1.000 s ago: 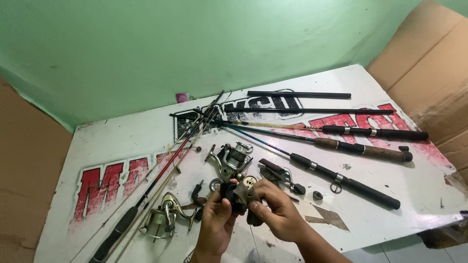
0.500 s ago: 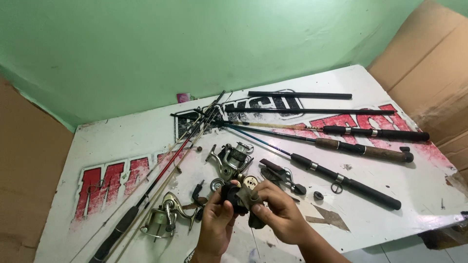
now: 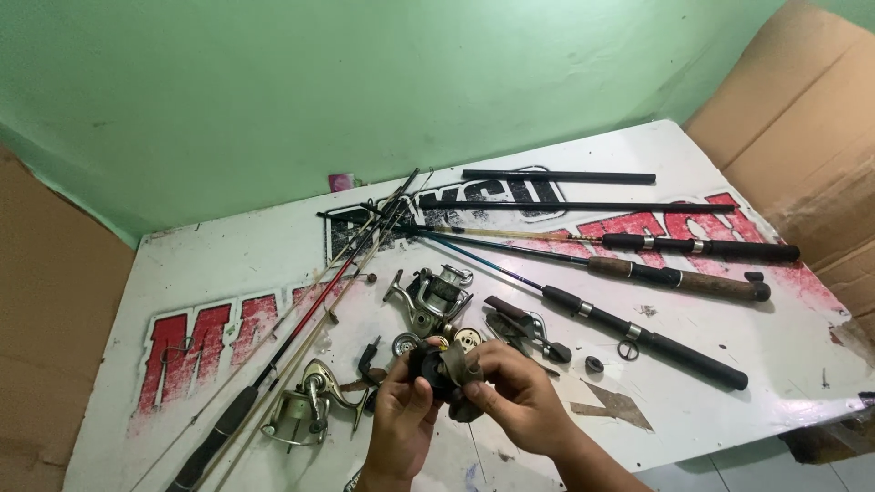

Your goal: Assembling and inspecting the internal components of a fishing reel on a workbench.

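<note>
Low in the head view, my left hand and my right hand meet around a small dark fishing reel part, each hand gripping one side of it. It is held just above the white table. A grey spinning reel lies just beyond the hands. Left of my left hand lies a gold-toned spinning reel. Small round reel parts rest on the table right behind the held piece.
Several fishing rods lie across the table's right half, and thin rods slant toward the lower left. A small black ring lies on the table. Brown cardboard stands at right and left. A green wall rises behind.
Both hands stay on the reel part with only slight finger shifts. The view has barely moved.
</note>
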